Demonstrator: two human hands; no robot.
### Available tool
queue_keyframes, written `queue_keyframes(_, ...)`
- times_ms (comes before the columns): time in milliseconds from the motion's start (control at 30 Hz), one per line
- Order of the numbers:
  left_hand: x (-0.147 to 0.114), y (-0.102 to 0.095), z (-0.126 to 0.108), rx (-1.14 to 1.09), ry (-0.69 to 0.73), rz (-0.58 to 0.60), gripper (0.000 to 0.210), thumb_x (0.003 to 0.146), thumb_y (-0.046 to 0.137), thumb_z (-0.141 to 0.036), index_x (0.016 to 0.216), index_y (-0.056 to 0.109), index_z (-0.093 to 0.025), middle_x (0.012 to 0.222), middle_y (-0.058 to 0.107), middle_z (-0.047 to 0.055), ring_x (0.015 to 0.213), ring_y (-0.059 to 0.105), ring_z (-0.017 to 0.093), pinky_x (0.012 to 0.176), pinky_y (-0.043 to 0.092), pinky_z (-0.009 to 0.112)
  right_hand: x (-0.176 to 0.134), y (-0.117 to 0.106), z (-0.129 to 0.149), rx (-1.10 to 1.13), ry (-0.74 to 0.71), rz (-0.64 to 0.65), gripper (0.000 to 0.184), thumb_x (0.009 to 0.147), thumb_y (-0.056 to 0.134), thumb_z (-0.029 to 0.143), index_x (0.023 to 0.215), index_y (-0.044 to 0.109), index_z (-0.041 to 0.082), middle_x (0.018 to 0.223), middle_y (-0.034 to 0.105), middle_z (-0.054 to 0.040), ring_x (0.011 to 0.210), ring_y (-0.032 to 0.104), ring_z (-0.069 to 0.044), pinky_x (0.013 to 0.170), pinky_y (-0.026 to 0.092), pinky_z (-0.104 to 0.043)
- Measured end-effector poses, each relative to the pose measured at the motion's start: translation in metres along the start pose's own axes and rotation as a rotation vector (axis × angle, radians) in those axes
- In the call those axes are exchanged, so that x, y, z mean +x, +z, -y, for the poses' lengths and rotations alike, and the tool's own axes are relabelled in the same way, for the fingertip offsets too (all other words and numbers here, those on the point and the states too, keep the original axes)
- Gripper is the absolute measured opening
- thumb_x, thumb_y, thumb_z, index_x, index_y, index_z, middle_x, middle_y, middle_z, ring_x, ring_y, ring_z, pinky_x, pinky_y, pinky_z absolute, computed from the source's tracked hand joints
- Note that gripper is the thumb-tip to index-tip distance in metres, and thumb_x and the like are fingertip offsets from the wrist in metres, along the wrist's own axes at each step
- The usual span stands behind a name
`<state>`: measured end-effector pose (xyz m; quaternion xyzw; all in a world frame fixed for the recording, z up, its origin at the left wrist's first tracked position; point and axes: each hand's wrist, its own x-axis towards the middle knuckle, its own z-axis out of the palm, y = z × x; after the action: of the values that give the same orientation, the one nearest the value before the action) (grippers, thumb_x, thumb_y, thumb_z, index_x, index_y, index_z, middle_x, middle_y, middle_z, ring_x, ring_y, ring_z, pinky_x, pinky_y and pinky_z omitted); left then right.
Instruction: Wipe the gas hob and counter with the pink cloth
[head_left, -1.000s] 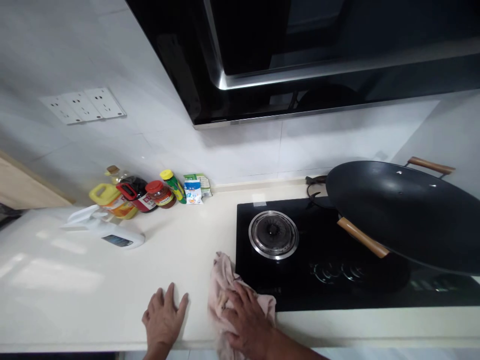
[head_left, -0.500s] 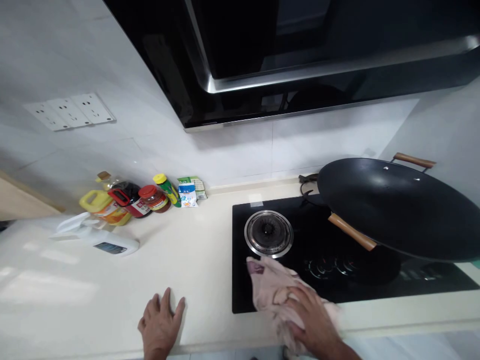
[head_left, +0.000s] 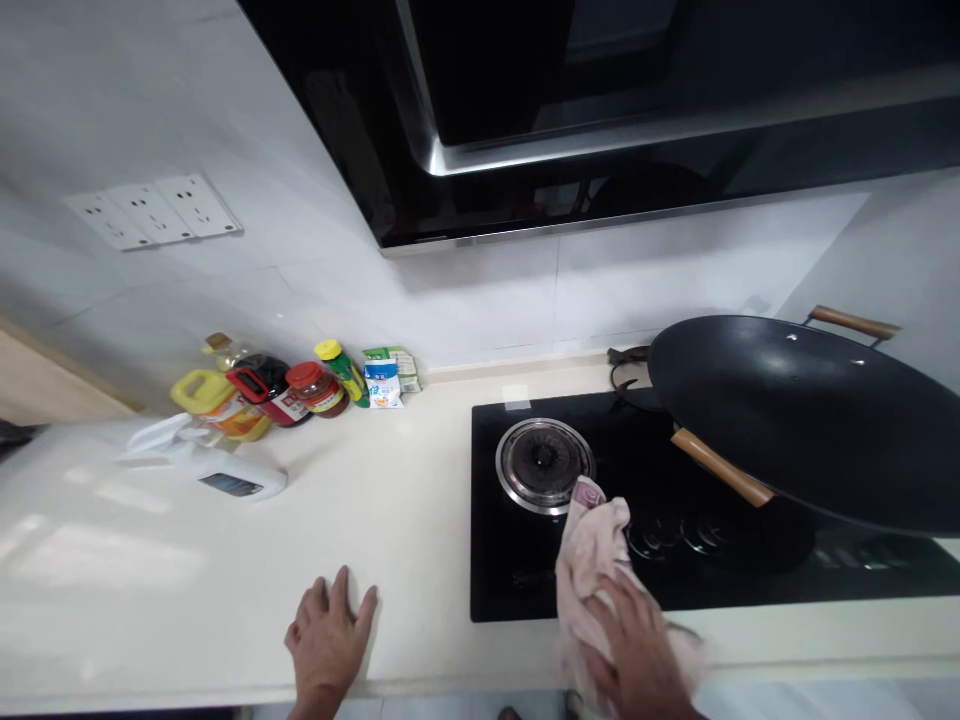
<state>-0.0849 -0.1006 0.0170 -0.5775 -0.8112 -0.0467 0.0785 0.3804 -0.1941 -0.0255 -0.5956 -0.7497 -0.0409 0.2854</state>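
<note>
My right hand [head_left: 634, 635] is closed on a pale pink cloth [head_left: 589, 560], pressed against the front of the black glass cooktop [head_left: 517, 570]. The cloth's purple-marked corner reaches the edge of the left burner [head_left: 545, 465], and its lower part hangs over the counter's front edge. My left hand [head_left: 330, 630] rests flat on the white countertop [head_left: 409, 560], fingers spread, holding nothing. To the right, a large black wok [head_left: 802, 410] with wooden handles sits over the right side of the cooktop.
A white spray bottle [head_left: 232, 472] lies on its side at the left. Behind it stand a yellow jug [head_left: 217, 400], a dark sauce bottle [head_left: 274, 390], a red-lidded jar [head_left: 319, 388], a yellow-capped container [head_left: 341, 370] and small packets [head_left: 384, 382]. A black range hood [head_left: 600, 170] overhangs the cooktop.
My right hand has drawn the cloth to the right across the cooktop, away from its front left area. My left hand stays flat on the counter. The view has shifted slightly.
</note>
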Motion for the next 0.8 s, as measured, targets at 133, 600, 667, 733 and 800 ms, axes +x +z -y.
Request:
queue_keyframes(133,-0.002,0.001,0.0,0.006,0.023,-0.046,0.063,0.099,0.036,-0.056,0.146,0.054,-0.018,0.148,0.047,0.021,0.14,0.042,0.035,0.111,0.036,0.055,0.038,0.021,0.077,0.208,-0.241,0.175,0.058,0.088,0.068,0.042,0.142,0.055,0.029,0.154,0.05,-0.0072,0.148,0.034,-0.038,0.122,0.029,-0.056)
queue_keyframes(600,-0.008,-0.001,-0.003,0.014,0.041,-0.082,0.061,0.1,0.041,-0.054,0.146,0.056,-0.017,0.147,0.049,0.022,0.14,0.042,0.035,0.11,0.038,0.054,0.054,0.057,0.146,0.377,-0.513,0.428,0.062,0.086,0.078,0.047,0.141,0.053,0.036,0.158,0.048,-0.0034,0.15,0.034,-0.034,0.126,0.024,-0.056)
queue_keyframes(667,-0.009,0.001,-0.001,0.026,0.051,-0.113,0.061,0.1,0.042,-0.054,0.145,0.057,-0.016,0.147,0.051,0.023,0.14,0.042,0.036,0.109,0.039,0.055,0.048,0.045,0.116,0.348,-0.581,0.416,0.063,0.085,0.078,0.049,0.141,0.054,0.035,0.155,0.052,-0.0043,0.148,0.038,-0.033,0.125,0.027,-0.052)
queue_keyframes(733,-0.009,0.005,0.0,0.024,0.101,-0.139,0.057,0.101,0.041,-0.049,0.144,0.058,-0.016,0.149,0.052,0.023,0.142,0.042,0.036,0.109,0.039,0.056,0.041,0.032,0.081,0.299,-0.628,0.386,0.067,0.083,0.079,0.055,0.141,0.055,0.032,0.15,0.056,-0.0065,0.143,0.043,-0.033,0.122,0.032,-0.051)
queue_keyframes(800,-0.009,0.01,-0.001,0.001,0.175,-0.147,0.052,0.102,0.039,-0.042,0.144,0.06,-0.018,0.152,0.054,0.021,0.143,0.044,0.034,0.11,0.039,0.056,0.031,0.02,0.045,0.245,-0.627,0.337,0.072,0.078,0.08,0.06,0.139,0.057,0.029,0.144,0.061,-0.0079,0.137,0.049,-0.033,0.119,0.036,-0.051)
